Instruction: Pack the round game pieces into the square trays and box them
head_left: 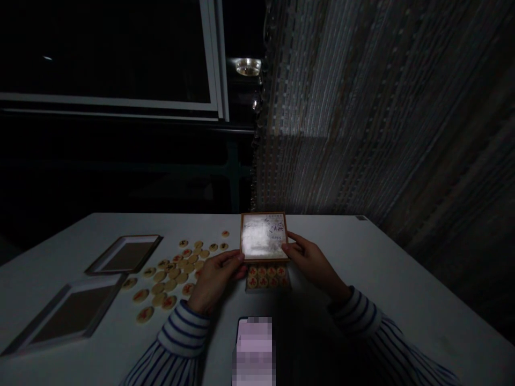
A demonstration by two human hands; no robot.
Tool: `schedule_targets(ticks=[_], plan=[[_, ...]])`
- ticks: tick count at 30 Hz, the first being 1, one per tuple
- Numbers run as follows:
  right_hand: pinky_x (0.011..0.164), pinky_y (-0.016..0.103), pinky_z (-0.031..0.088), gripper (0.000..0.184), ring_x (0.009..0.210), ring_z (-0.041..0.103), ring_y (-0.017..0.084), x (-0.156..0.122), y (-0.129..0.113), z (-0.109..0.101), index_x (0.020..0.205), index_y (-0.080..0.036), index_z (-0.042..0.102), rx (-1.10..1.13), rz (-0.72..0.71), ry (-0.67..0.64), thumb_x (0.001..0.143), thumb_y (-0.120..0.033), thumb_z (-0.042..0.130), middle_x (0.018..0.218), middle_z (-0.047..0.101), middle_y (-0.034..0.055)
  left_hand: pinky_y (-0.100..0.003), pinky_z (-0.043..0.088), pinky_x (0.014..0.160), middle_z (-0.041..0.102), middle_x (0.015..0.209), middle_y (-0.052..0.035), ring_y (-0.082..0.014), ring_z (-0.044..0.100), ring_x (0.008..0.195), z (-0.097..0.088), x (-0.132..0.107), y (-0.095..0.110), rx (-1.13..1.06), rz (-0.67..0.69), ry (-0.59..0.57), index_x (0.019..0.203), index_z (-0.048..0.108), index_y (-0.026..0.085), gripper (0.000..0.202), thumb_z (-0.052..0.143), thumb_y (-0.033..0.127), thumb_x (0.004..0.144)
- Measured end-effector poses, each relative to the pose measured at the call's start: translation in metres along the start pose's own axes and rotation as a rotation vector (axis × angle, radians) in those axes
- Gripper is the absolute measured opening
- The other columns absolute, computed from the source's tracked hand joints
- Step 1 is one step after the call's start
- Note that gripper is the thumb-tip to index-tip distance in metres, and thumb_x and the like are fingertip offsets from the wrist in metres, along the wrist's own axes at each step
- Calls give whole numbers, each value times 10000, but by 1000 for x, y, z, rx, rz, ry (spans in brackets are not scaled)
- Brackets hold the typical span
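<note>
A box lid with a glossy printed face and brown edges is held between both hands, tilted up toward me. My left hand pinches its lower left corner, thumb on the front. My right hand grips its right side near the lower corner. Below and partly behind the lid is a box with rows of round xiangqi pieces with red characters; the lid hides its far part. To the left of my left hand lie many loose xiangqi pieces, some with red or black characters, some blank side up.
Two shallow open trays or lids, one farther and one nearer, lie on the table's left. A phone with a blurred screen is at the near edge. Behind the white table hang string curtains beside a dark window.
</note>
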State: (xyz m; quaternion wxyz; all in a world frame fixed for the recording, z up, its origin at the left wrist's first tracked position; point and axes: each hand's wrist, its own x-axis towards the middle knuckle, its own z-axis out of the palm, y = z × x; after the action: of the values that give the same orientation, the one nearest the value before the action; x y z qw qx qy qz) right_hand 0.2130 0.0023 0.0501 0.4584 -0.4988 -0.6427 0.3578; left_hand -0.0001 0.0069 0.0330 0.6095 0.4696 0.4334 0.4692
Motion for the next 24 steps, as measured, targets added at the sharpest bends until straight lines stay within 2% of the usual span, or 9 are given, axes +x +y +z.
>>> schedule_targets(ticks=[3, 6, 10, 13, 18, 21, 24], plan=[[743, 316, 470, 495, 815, 589, 174, -7, 5, 1, 1214, -137, 378, -60, -38, 52, 789, -382, 445, 871, 633, 61, -190, 491, 677, 644, 853, -66, -90, 592, 698, -1, 0, -2, -3, -7, -19, 944, 596, 116, 340, 605, 332, 683], [737, 312, 479, 472, 849, 583, 175, -12, 8, 2, 1212, -158, 384, -166, -109, 85, 797, -377, 433, 940, 623, 71, -168, 492, 655, 651, 852, -68, -79, 591, 679, -4, 2, -5, -40, -43, 12, 928, 610, 118, 326, 628, 311, 666], [724, 323, 479, 426, 854, 570, 175, -16, 12, 1, 1189, -174, 419, -436, -285, 151, 803, -354, 428, 1009, 593, 86, -165, 499, 638, 657, 836, -66, -82, 596, 664, -9, 5, -10, -58, -70, 66, 903, 622, 120, 307, 649, 289, 648], [790, 361, 438, 399, 932, 526, 195, -17, 13, 0, 1154, -158, 451, -660, -454, 205, 797, -337, 445, 1049, 568, 104, -152, 496, 621, 656, 816, -67, -76, 592, 649, -10, 4, -10, -58, -71, 65, 890, 625, 111, 294, 641, 290, 658], [784, 375, 395, 373, 978, 482, 217, -19, 10, 1, 1094, -150, 497, -937, -659, 181, 772, -338, 490, 1096, 542, 116, -148, 498, 593, 654, 745, -61, -73, 586, 611, -8, 3, -6, -102, -105, 99, 854, 630, 101, 265, 647, 274, 654], [790, 367, 367, 333, 992, 470, 213, -21, 8, 2, 1063, -154, 517, -1020, -719, 184, 776, -321, 489, 1097, 545, 112, -148, 500, 576, 650, 701, -51, -75, 588, 593, -7, 2, -4, -115, -120, 125, 830, 633, 101, 242, 650, 262, 650], [798, 366, 338, 312, 998, 464, 208, -21, 8, 2, 1066, -164, 515, -1073, -733, 181, 791, -305, 471, 1099, 548, 107, -143, 500, 574, 653, 725, -49, -70, 588, 597, -6, 1, -3, -128, -125, 100, 838, 634, 107, 239, 649, 257, 653]])
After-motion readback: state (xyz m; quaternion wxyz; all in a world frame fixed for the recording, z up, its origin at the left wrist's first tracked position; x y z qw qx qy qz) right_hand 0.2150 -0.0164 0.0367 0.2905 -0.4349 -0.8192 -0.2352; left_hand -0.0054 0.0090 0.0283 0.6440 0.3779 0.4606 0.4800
